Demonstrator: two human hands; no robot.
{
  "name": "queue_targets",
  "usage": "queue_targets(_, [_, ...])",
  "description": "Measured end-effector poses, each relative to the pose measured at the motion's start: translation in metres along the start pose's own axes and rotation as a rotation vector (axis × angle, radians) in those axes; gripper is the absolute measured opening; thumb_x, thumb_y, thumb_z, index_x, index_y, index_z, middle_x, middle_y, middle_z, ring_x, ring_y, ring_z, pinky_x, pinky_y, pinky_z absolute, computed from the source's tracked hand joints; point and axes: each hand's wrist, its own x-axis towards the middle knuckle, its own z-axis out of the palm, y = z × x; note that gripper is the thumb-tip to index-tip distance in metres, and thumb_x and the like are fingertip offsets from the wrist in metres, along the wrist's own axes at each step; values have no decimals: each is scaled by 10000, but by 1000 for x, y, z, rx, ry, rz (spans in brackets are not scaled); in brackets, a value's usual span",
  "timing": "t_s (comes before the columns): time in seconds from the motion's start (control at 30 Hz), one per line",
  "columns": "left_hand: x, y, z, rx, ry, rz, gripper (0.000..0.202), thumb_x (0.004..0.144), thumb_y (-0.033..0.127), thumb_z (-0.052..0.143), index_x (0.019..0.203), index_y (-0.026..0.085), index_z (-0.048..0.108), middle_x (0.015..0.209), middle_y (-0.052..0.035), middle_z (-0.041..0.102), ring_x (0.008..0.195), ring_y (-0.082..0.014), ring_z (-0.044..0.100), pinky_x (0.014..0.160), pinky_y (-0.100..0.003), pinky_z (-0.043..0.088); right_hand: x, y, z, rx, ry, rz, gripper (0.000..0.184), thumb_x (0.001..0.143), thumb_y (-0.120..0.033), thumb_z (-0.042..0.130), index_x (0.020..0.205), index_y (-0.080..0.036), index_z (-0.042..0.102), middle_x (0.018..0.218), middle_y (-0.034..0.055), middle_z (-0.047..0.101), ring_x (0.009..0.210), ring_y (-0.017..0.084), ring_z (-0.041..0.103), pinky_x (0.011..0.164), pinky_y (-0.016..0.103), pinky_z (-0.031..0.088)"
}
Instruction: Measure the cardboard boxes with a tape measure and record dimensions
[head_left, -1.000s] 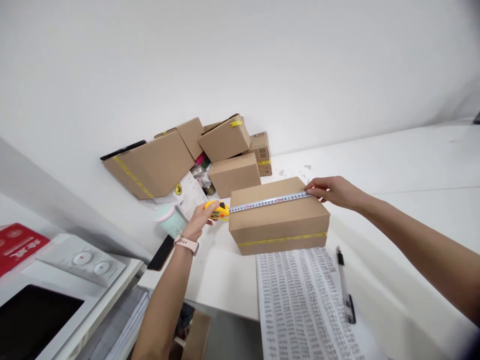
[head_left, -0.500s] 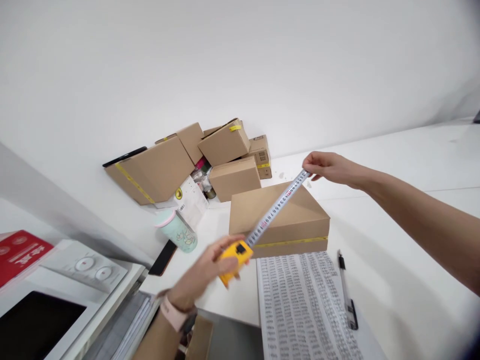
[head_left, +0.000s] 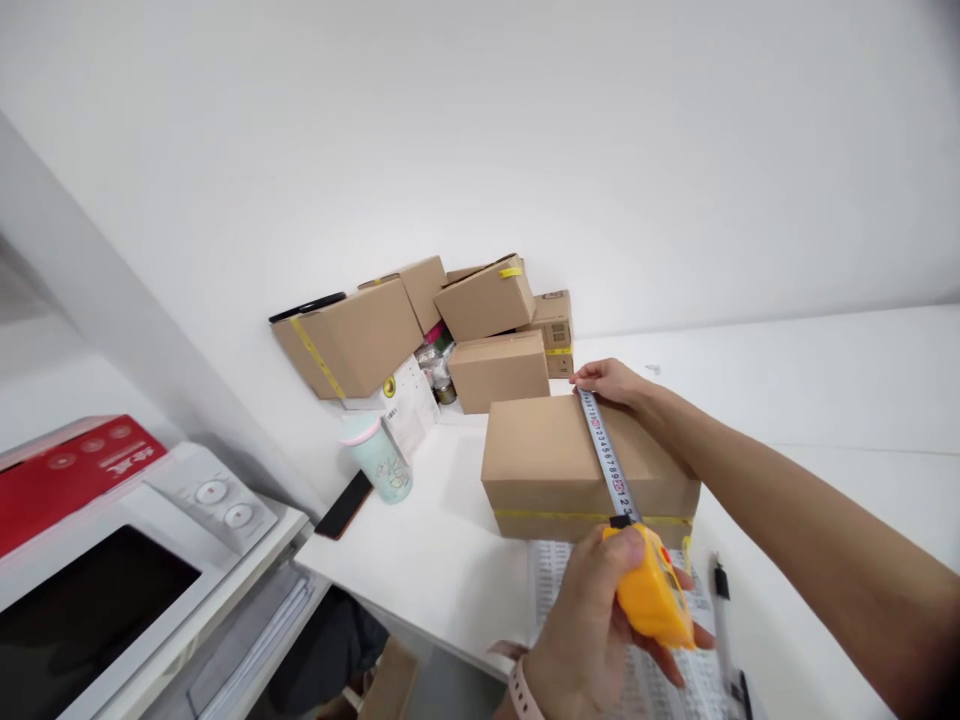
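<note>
- White table [head_left: 825, 380]: runs along a plain white wall and carries everything listed below.
- Microwave-type appliance [head_left: 112, 560]: white body, dark door, two round knobs, standing at the left off the table's end, with a red flat item [head_left: 67, 475] lying on its top.
- Stack of cardboard boxes [head_left: 420, 320]: several brown boxes, some with yellow tape, piled against the wall at the back of the table.
- Cardboard box [head_left: 555, 460]: closed, brown, with a yellow tape line along its front face, standing alone on the table in front of the stack, near the table's front edge.
- Printed sheet [head_left: 551, 570]: covered in dense rows of small print, lying on the table against the box's front face.
- Left hand [head_left: 592, 620]: closed around the yellow tape measure case [head_left: 652, 595], held just in front of the box's front edge, above the sheet; a pale wristband shows at the wrist.
- Right hand [head_left: 611, 382]: fingers pinched on the free end of the tape blade, pressed at the box's far top edge.
- Tape blade [head_left: 607, 460]: drawn out straight across the box top, front to back, between the two hands.
- Mint cup [head_left: 375, 455]: with a pink lid, standing left of the box.
- Black phone [head_left: 345, 505]: flat on the table near the cup.
- Pen [head_left: 724, 620]: black and white, lying right of the sheet.
</note>
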Motion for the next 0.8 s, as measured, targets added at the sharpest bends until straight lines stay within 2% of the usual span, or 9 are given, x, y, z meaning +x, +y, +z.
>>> queue_targets(0.17, [-3,-12,-18,-65,-48,-29,529,730,618,667,1034,196,574,927,-91,649,608,-225,713,322,-178,380,2,19,0,-22,-18,-9,213,690,-391,757,760,-192,732,775,33,741,761,214,655,680,285,492])
queue_targets(0.33, [-4,-23,-26,-85,-87,-33,514,744,586,691,1065,199,582,990,-105,665,654,-233,724,374,-179,414,3,21,0,-52,-43,-42,228,715,-419,727,731,-192,718,755,33,729,720,199,637,653,282,483])
queue_targets(0.57, [-4,-26,-25,-44,-83,-52,516,742,617,675,1078,235,587,1069,-104,628,725,-273,741,366,-196,430,2,20,0,-84,-24,-39,196,712,-391,715,689,-198,697,724,30,708,726,199,620,660,288,477])
queue_targets(0.7, [-4,-23,-16,-43,-23,-46,552,710,618,689,1071,210,604,1049,-107,614,693,-247,726,357,-189,434,-2,15,1,-87,-26,-41,195,728,-384,708,680,-196,683,725,37,700,725,200,620,685,305,482])
queue_targets(0.8, [-7,-15,-12,-40,-20,-33,522,714,616,675,1045,216,621,1028,-105,618,665,-240,717,347,-193,429,-9,6,-3,0,-53,-22,271,753,-456,715,697,-194,673,759,53,709,740,218,638,708,325,501])
